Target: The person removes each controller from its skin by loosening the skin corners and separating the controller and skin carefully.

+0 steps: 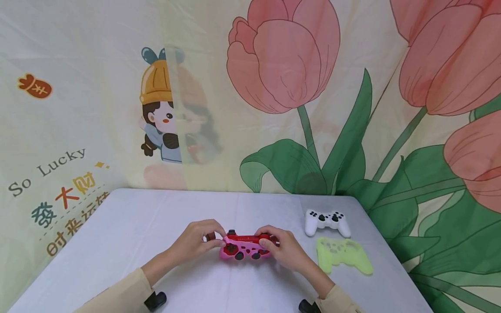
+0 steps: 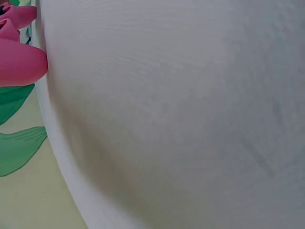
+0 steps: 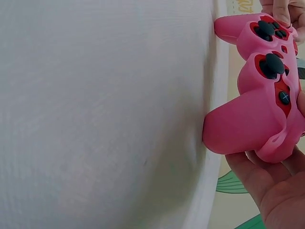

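Observation:
A red game controller point(image 1: 246, 238) with black thumbsticks is partly inside a pink silicone cover point(image 1: 243, 249), at the front middle of the table. My left hand point(image 1: 197, 238) pinches the cover's upper left corner between thumb and fingers. On the other side, my right hand point(image 1: 288, 248) grips the right end, its thumb on the front and fingers behind. In the right wrist view the cover point(image 3: 245, 121) wraps both grips and is bunched along the right shoulder. The left wrist view catches only one pink grip point(image 2: 21, 64) at its edge.
To the right, a white game controller point(image 1: 328, 222) lies on the white-covered table point(image 1: 156, 217). In front of it is a pale green silicone cover point(image 1: 325, 258). A curtain with printed tulips point(image 1: 285, 65) hangs behind the table.

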`<state>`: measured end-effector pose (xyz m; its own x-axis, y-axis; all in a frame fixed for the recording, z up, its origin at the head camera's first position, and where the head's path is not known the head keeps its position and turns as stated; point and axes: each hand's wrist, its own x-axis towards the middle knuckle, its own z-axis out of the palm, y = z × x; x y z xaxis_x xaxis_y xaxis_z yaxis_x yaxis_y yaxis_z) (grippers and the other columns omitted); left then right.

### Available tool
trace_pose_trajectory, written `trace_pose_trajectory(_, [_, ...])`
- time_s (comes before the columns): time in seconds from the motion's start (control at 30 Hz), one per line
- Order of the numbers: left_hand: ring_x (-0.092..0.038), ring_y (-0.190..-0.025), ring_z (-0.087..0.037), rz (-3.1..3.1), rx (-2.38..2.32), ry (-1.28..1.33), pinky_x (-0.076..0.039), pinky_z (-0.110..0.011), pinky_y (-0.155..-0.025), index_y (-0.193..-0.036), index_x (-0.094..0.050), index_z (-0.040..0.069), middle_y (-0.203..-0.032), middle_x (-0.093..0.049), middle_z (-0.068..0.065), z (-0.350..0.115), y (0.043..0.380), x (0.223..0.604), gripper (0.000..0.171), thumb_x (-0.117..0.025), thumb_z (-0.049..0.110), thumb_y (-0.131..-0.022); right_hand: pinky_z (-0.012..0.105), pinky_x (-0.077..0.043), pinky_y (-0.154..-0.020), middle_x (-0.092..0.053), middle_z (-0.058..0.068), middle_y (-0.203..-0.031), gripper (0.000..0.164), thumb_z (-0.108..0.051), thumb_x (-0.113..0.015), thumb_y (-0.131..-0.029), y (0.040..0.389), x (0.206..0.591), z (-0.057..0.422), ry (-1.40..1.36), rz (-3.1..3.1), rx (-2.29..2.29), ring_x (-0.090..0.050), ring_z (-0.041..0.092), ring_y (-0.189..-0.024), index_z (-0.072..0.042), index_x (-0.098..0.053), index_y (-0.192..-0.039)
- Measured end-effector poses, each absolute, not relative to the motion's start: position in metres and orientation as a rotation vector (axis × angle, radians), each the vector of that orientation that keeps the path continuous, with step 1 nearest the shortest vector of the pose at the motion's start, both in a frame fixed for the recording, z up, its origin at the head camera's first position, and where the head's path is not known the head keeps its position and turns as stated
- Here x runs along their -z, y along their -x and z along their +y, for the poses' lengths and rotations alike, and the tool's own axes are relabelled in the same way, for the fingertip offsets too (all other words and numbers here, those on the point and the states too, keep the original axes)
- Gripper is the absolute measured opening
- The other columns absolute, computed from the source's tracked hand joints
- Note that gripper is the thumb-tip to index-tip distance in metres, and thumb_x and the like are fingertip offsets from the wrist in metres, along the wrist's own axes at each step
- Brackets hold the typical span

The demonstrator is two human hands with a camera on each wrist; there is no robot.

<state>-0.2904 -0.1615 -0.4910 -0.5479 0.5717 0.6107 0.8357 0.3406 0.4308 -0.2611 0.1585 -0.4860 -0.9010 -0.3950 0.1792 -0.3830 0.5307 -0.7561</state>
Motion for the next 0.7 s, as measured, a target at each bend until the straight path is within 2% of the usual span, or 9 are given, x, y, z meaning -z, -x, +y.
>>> trace_pose_trajectory(0.43, [-0.054,-0.074,0.003,-2.349,1.023,1.462,-0.053,-0.018,-0.063,-0.102,-0.068,0.021,-0.1,-0.066,0.01,-0.158,0.298,0.484,0.009,-0.077,0.019,-0.099,0.03,-0.057,-0.088,-0.073,-0.012,-0.114,0.017,-0.024,-0.069,-0.105,0.258,0.487,0.162,0.721,2.74,1.333,-0.064,0.015,-0.099,-0.032,-0.072,-0.119])
trace_pose_trajectory(0.7, [-0.051,-0.076,0.004,-2.418,0.932,1.573,-0.05,-0.016,-0.065,-0.098,-0.065,0.026,-0.1,-0.061,0.014,-0.162,0.298,0.475,0.011,-0.073,0.02,-0.101,0.03,-0.056,-0.088,-0.073,-0.012,-0.115,0.017,-0.023,-0.068,-0.105,0.255,0.487,0.161,0.773,2.739,1.329,-0.064,0.012,-0.099,-0.032,-0.072,-0.119])
